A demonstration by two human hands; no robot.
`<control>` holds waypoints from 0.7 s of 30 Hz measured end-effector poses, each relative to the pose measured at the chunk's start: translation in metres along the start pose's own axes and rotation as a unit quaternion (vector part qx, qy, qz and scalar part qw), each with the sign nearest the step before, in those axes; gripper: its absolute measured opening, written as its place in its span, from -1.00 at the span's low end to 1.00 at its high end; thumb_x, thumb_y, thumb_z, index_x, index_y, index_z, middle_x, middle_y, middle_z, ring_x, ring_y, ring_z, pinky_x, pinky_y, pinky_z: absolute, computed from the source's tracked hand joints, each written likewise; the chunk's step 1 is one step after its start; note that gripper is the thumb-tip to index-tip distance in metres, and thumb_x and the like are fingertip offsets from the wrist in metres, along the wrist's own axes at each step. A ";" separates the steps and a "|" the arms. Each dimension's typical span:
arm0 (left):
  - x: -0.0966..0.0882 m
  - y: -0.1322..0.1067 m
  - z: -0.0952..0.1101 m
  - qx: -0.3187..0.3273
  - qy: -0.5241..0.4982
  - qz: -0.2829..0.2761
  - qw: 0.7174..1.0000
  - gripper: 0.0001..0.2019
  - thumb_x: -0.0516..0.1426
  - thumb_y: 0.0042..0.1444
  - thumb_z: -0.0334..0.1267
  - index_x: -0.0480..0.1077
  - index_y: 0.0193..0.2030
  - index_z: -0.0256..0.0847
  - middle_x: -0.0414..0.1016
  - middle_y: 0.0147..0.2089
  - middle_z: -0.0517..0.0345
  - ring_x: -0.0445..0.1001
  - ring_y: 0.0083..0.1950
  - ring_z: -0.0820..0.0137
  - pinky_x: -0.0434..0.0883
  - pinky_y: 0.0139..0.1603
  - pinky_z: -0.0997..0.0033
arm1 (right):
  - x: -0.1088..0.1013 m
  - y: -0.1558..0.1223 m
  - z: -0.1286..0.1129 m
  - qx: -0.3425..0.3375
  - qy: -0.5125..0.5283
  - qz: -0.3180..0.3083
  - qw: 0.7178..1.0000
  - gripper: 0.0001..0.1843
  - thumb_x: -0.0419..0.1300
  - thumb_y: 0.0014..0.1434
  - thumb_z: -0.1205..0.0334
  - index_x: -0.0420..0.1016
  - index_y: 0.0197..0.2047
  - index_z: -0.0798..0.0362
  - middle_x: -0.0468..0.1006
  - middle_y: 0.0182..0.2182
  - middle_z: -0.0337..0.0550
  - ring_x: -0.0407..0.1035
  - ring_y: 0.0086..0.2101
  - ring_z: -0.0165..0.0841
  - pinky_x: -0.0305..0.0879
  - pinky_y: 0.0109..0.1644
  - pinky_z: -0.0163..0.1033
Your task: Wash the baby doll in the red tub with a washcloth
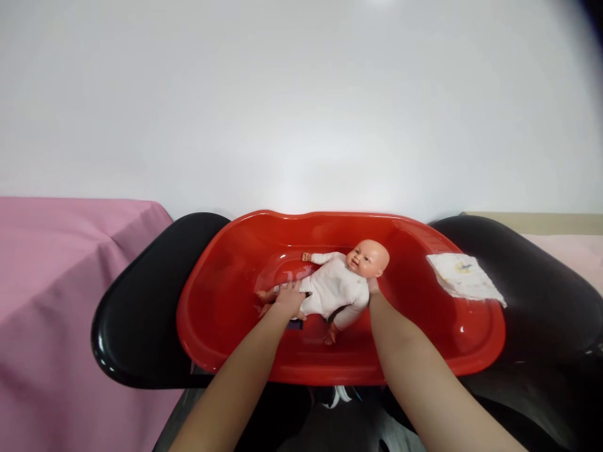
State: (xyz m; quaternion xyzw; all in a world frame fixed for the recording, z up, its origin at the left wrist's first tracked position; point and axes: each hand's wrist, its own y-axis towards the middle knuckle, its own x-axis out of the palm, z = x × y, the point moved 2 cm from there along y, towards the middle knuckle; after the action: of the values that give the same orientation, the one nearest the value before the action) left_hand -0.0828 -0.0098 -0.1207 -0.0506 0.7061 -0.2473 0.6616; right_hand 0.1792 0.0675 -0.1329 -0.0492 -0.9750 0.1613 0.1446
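A baby doll in a white long-sleeved bodysuit lies face up in a red baby bathtub, its head to the right and its feet to the left. My left hand is wrapped over the doll's upper leg, near the hip. Under the doll's neck and near shoulder, my right hand holds it, with most of its fingers hidden behind the doll. Reflections around the doll's legs suggest shallow water in the tub. A small dark patch shows on the tub floor below my left hand.
A white cloth with a printed motif hangs over the tub's right rim. Black side surfaces flank the tub. Pink cover material is at the left. Behind stands a plain white wall.
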 end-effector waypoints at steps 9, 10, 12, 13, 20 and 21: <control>-0.008 -0.005 -0.006 -0.033 0.045 -0.023 0.998 -0.23 0.46 0.04 -0.09 0.47 0.41 -0.14 0.23 0.53 -0.34 0.28 0.46 -0.20 0.27 0.41 -0.23 | 0.004 0.004 0.003 -0.023 0.056 -0.011 0.998 -0.07 -0.10 0.32 -0.28 0.14 0.57 0.10 0.56 0.27 0.19 0.35 0.37 -0.04 0.41 0.40 0.04; -0.009 -0.005 -0.006 -0.028 0.046 -0.020 0.998 -0.26 0.45 0.05 -0.12 0.48 0.39 -0.14 0.24 0.53 -0.32 0.27 0.47 -0.19 0.26 0.42 -0.21 | 0.004 0.005 0.003 -0.022 0.064 -0.013 0.998 -0.08 -0.11 0.32 -0.28 0.16 0.57 0.08 0.57 0.26 0.18 0.35 0.37 -0.04 0.42 0.40 0.04; -0.011 -0.006 -0.006 -0.022 0.040 -0.019 0.999 -0.27 0.45 0.03 -0.13 0.49 0.38 -0.12 0.25 0.53 -0.30 0.24 0.50 -0.19 0.23 0.44 -0.22 | 0.005 0.007 0.001 -0.025 0.078 -0.019 0.996 -0.12 -0.09 0.30 -0.30 0.25 0.52 0.03 0.59 0.24 0.15 0.37 0.36 -0.04 0.43 0.38 0.04; -0.012 -0.007 -0.006 -0.023 0.036 -0.020 0.999 -0.26 0.44 0.03 -0.13 0.48 0.39 -0.12 0.25 0.53 -0.30 0.23 0.51 -0.19 0.22 0.45 -0.23 | 0.005 0.008 -0.001 -0.027 0.084 -0.025 0.996 -0.15 -0.06 0.28 -0.30 0.32 0.47 0.00 0.59 0.24 0.13 0.38 0.35 -0.05 0.44 0.37 0.03; -0.029 -0.017 -0.005 -0.032 -0.021 0.004 0.999 -0.06 0.41 0.04 -0.02 0.25 0.57 -0.05 0.20 0.54 -0.34 0.18 0.53 -0.27 0.32 0.36 -0.29 | 0.009 0.008 -0.030 -0.060 0.175 -0.053 0.981 -0.38 0.02 0.25 -0.08 0.46 0.28 -0.01 0.59 0.26 -0.04 0.33 0.38 -0.14 0.42 0.35 -0.15; -0.034 -0.020 -0.005 -0.027 -0.026 0.020 0.999 -0.08 0.40 0.05 -0.04 0.27 0.56 -0.04 0.27 0.49 -0.33 0.23 0.50 -0.25 0.36 0.33 -0.26 | 0.010 0.007 -0.036 -0.061 0.191 -0.049 0.979 -0.39 0.03 0.25 -0.08 0.47 0.27 -0.02 0.60 0.25 -0.05 0.31 0.39 -0.14 0.40 0.35 -0.16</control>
State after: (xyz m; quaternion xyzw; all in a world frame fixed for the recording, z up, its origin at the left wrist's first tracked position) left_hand -0.0889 -0.0120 -0.0813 -0.0609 0.6956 -0.2137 0.6832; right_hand 0.1806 0.0866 -0.1000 -0.0400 -0.9388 0.0817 0.3321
